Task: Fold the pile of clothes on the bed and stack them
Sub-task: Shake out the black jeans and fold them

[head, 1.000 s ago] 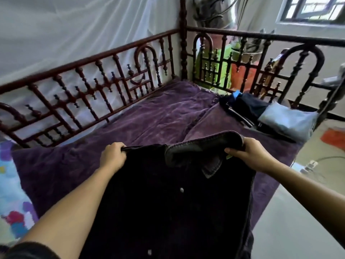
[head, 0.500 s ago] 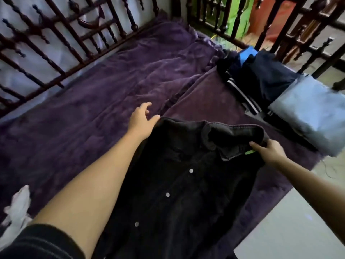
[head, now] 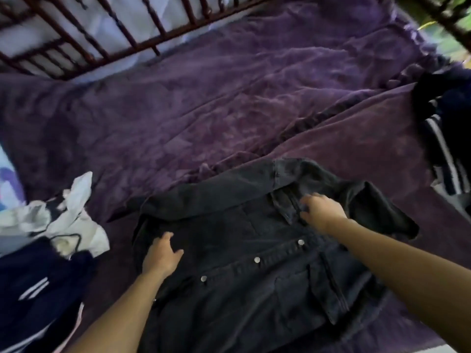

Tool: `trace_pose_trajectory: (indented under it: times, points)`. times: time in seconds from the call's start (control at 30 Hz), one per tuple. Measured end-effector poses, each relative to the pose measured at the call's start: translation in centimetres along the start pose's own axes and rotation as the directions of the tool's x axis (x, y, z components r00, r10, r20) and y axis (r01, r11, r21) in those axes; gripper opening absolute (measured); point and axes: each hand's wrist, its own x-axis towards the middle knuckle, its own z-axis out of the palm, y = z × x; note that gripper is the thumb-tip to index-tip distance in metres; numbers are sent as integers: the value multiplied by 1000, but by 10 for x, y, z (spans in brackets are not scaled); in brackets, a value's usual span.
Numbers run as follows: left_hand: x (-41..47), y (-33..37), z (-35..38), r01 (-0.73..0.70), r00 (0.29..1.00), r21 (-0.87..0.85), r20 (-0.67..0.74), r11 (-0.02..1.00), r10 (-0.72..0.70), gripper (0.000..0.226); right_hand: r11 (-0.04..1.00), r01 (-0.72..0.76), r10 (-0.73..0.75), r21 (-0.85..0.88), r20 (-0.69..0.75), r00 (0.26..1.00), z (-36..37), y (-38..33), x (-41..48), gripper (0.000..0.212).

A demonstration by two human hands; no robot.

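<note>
Fingers (head: 167,238) of left hand (head: 160,258) straight, spread, pressing flat on black denim jacket (head: 242,225) near its shoulder. Right hand (head: 322,212) on jacket by collar (head: 288,174); its fingers motion-blurred, cannot tell whether pinching cloth or resting. Jacket front up, metal snaps (head: 257,260) showing, at near edge of purple-covered bed (head: 229,98). One sleeve (head: 377,207) bunched toward right edge. White garment (head: 76,220) and navy striped garment (head: 38,289) heaped at left edge. Dark striped clothes (head: 443,149) at right edge. Wooden rail (head: 102,50) along far edge.
</note>
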Motion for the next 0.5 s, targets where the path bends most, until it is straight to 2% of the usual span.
trace_pose_trajectory:
  times: [0.1, 0.17, 0.23, 0.27, 0.33, 0.4, 0.43, 0.5]
  points:
    - [27, -33, 6, 76, 988, -107, -127, 991, -90, 76, 976, 167, -179, -137, -83, 980, 14, -54, 47, 43]
    - [53, -47, 9, 82, 974, -156, -197, 984, -112, 88, 937, 273, -297, -218, -86, 951, 29, -86, 77, 64]
    - [80, -53, 12, 95, 969, -191, -205, 977, -134, 96, 906, 309, -334, -290, -40, 942, 45, -113, 104, 84]
    - [93, -53, 12, 104, 971, -207, -192, 973, -145, 96, 898, 292, -316, -329, -22, 949, 51, -122, 116, 82]
    - [115, -52, 12, 98, 977, -207, -165, 973, -133, 88, 901, 226, -267, -371, -65, 961, 53, -133, 137, 52]
    - [131, -49, 5, 46, 979, -186, -189, 981, -81, 76, 971, 130, -171, -200, -202, 964, 34, -137, 155, 31]
    - [137, -48, 0, 11, 973, -165, -224, 986, -48, 72, 995, 87, -99, -55, -292, 951, 17, -137, 164, 29]
    - [142, -49, -11, -74, 951, -44, -304, 996, 57, 66, 980, 11, 80, 201, -438, 896, -29, -133, 183, 29]
